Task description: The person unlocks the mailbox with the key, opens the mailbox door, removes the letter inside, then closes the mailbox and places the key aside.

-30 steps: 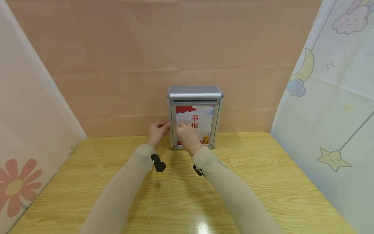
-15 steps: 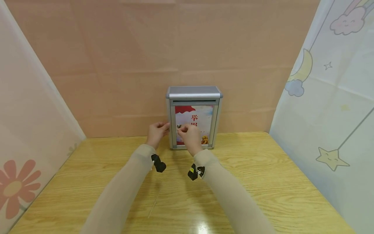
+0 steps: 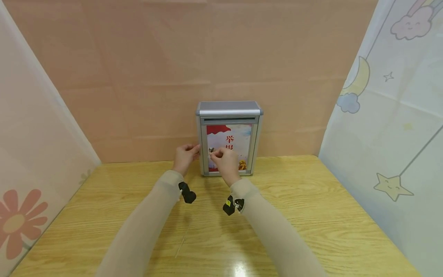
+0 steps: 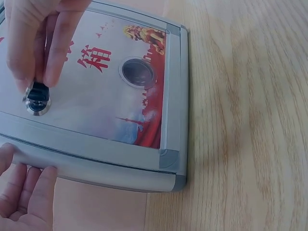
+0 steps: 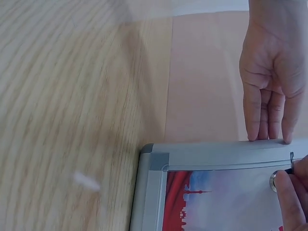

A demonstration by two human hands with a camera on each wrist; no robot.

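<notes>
A grey metal letter box (image 3: 228,109) with a mail slot and a printed front panel stands upright on the table. In its door, near the left edge, is a round silver lock (image 4: 37,111). A black-headed key (image 4: 38,91) sits at the lock. My right hand (image 3: 225,162) pinches the key between thumb and fingers, as the left wrist view shows. My left hand (image 3: 185,157) steadies the box's left side. Its fingers (image 5: 264,113) are nearly straight, with fingertips right at the side frame.
A wood-grain table (image 3: 294,207) bears the box. Behind it rises a plain orange-beige backdrop (image 3: 138,77). Printed cloth walls stand at both sides, with a flower (image 3: 20,223) on the left and a star (image 3: 393,186) on the right.
My right hand has turned and drawn slightly down and right from over the lock, so the lock now shows in the head view. The left hand has stayed at the box's side.
</notes>
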